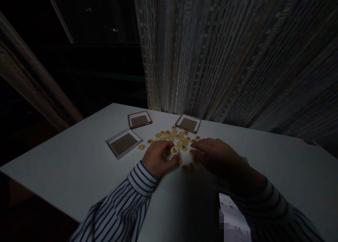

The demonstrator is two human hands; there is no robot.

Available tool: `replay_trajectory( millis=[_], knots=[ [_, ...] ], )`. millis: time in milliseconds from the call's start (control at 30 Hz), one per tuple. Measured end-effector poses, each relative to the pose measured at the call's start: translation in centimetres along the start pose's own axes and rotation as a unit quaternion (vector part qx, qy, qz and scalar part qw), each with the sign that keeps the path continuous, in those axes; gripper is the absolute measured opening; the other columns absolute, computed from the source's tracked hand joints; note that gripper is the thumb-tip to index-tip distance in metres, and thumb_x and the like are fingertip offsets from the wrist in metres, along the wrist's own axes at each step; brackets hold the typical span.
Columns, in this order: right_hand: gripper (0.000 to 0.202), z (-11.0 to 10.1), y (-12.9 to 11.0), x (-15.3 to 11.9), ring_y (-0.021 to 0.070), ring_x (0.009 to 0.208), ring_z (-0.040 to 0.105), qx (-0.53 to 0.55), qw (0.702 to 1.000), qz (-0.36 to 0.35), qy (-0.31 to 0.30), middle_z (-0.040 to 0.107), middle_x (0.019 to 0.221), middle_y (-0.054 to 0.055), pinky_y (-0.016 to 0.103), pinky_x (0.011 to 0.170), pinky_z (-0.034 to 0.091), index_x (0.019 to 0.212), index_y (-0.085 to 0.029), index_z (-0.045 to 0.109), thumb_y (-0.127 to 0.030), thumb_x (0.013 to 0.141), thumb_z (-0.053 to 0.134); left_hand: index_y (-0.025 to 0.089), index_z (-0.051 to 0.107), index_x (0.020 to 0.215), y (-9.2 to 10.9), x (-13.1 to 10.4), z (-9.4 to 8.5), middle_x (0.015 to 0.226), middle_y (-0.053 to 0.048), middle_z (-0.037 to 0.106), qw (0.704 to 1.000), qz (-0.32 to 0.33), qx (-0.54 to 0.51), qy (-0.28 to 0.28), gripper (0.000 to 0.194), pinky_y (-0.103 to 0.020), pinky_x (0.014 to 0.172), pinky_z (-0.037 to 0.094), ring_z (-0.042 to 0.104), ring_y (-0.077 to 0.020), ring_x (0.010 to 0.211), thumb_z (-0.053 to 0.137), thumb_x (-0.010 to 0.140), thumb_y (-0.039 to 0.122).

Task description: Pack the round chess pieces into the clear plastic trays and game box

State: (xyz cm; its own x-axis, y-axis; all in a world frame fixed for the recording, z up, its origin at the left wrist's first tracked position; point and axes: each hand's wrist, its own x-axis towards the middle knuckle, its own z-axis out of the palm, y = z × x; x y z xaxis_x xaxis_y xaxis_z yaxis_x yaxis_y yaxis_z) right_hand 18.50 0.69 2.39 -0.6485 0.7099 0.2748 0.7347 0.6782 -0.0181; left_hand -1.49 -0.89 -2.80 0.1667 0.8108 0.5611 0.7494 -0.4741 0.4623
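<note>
Round wooden pieces (171, 138) with red or black characters, some blank side up, lie scattered on the white table (87, 157). My left hand (160, 158) holds one piece with a black character (174, 150) between thumb and fingers, its face turned up. My right hand (215, 155) hovers over the right side of the scattered pieces, thumb and fingers apart, with nothing visible between them. A few pieces (188, 167) with dark characters lie between the two hands, nearer to me.
Two open box parts (115, 154) (129, 121) stand at the left, and another open box part (177, 123) at the back. A lit phone (233, 217) lies beside my right forearm. A curtain (179, 59) hangs behind the table.
</note>
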Motion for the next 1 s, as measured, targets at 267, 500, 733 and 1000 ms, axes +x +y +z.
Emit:
replay_trajectory(
  millis=[267,500,733,1000],
  knots=[
    [0.024,-0.9,1.1,-2.1,0.0187,0.082,0.059,-0.033,0.999,-0.004,0.013,0.065,0.091,0.008,0.032,0.070,0.043,0.100,-0.019,0.059,-0.024,0.081,0.044,0.018,0.053,0.081,1.1,-0.3,0.5,0.063,0.002,0.055,0.997,-0.014,-0.069,-0.019,0.018,-0.024,0.059,0.041,0.053,-0.0124,0.059,0.056,0.063,0.020],
    [0.023,-2.3,2.7,-4.4,0.0186,0.079,0.061,-0.035,0.999,0.011,0.028,0.066,0.089,0.007,0.032,0.067,0.047,0.098,-0.019,0.059,-0.022,0.080,0.045,0.018,0.049,0.079,1.8,-0.7,1.4,0.061,0.004,0.051,0.983,-0.051,-0.174,-0.012,0.015,-0.022,0.056,0.040,0.050,-0.0106,0.058,0.054,0.064,0.016],
    [0.025,-2.7,4.4,-5.4,0.0185,0.082,0.060,-0.024,0.999,0.006,0.028,0.066,0.092,0.006,0.034,0.070,0.047,0.102,-0.019,0.057,-0.025,0.082,0.044,0.018,0.047,0.078,2.3,-0.8,1.9,0.061,0.004,0.051,0.951,-0.077,-0.298,-0.009,0.016,-0.023,0.058,0.041,0.051,-0.0113,0.058,0.056,0.064,0.017],
    [0.027,-4.5,4.5,-6.1,0.0194,0.087,0.059,-0.019,1.000,0.018,0.008,0.065,0.096,0.007,0.034,0.073,0.046,0.104,-0.017,0.057,-0.024,0.083,0.044,0.018,0.045,0.078,3.6,-0.6,2.4,0.056,0.005,0.055,0.895,-0.122,-0.423,-0.068,0.020,-0.023,0.058,0.041,0.051,-0.0094,0.054,0.061,0.065,0.020]
  ],
)
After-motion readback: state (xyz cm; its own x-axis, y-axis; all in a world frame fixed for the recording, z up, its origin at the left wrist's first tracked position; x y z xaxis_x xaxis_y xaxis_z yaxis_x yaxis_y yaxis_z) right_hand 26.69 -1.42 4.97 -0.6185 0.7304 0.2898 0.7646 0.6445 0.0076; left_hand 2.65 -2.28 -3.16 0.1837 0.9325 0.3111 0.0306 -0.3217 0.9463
